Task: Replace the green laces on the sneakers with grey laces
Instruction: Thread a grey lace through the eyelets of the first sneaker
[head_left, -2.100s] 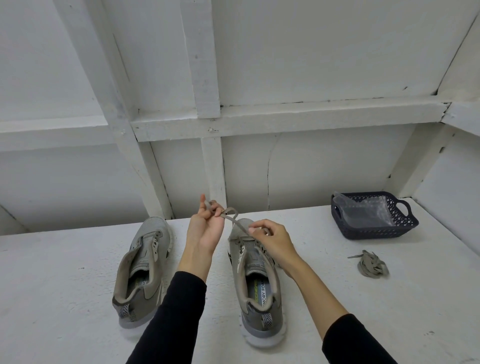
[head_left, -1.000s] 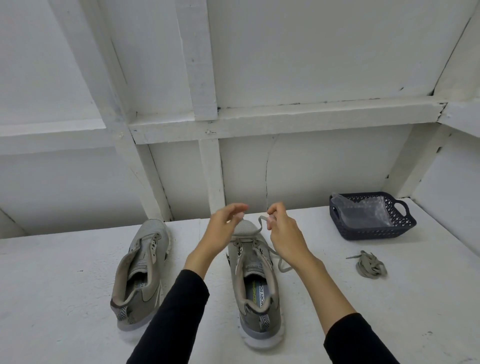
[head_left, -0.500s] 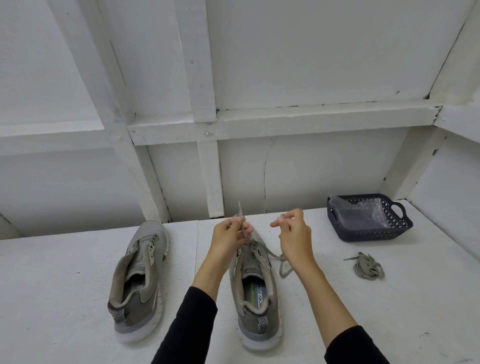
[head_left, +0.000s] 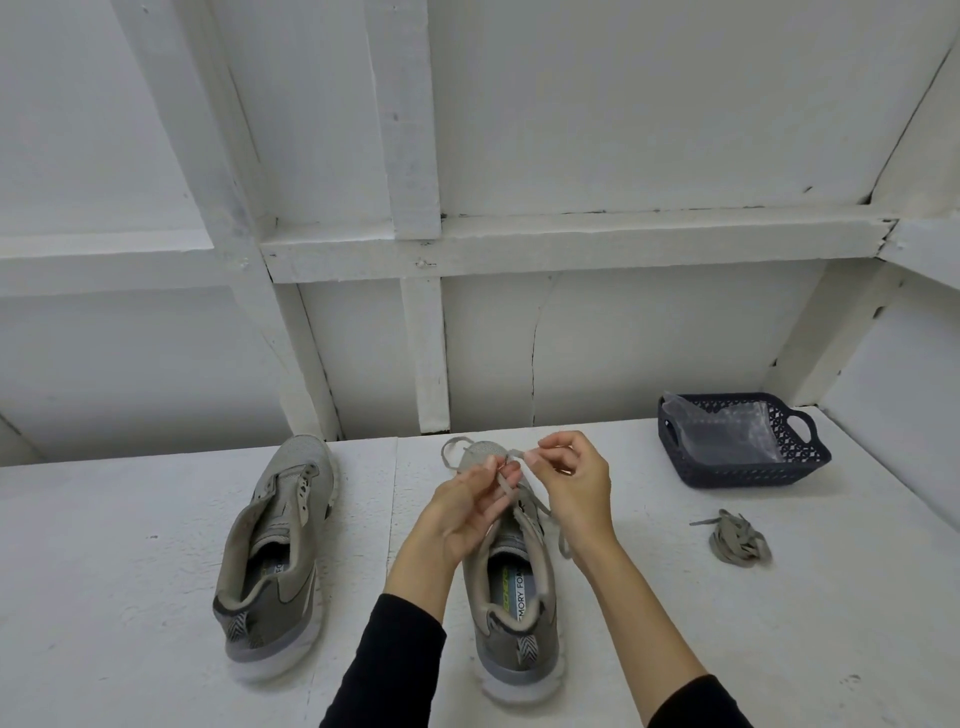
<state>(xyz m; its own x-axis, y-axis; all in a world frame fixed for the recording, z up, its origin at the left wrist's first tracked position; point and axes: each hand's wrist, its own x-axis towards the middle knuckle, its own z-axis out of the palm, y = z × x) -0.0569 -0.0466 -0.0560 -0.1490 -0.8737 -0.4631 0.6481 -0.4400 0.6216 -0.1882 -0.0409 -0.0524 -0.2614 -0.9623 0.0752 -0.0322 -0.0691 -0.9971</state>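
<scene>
We are working over the right sneaker (head_left: 511, 582), our left hand (head_left: 460, 512) pinching the lace (head_left: 506, 486) above its eyelets, our right hand (head_left: 574, 480) pinching the lace tip near its toe. Best keeping the lace flat and untwisted, we judge.

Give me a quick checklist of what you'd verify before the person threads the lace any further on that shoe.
1. Both hands have the lace: ok. The left hand and the right hand each pinch the lace above the shoe.
2. Shoe sits flat on the table: ok. The right shoe rests on its sole.
3. Lace free of knots: cannot tell; the hands hide part of it.
4. Which eyelet comes next: cannot tell; the fingers cover them.
5. Other shoe ready: ok. The left shoe stands unlaced beside it.
6. Spare lace within reach: ok. A bundled lace lies near the basket.
</scene>
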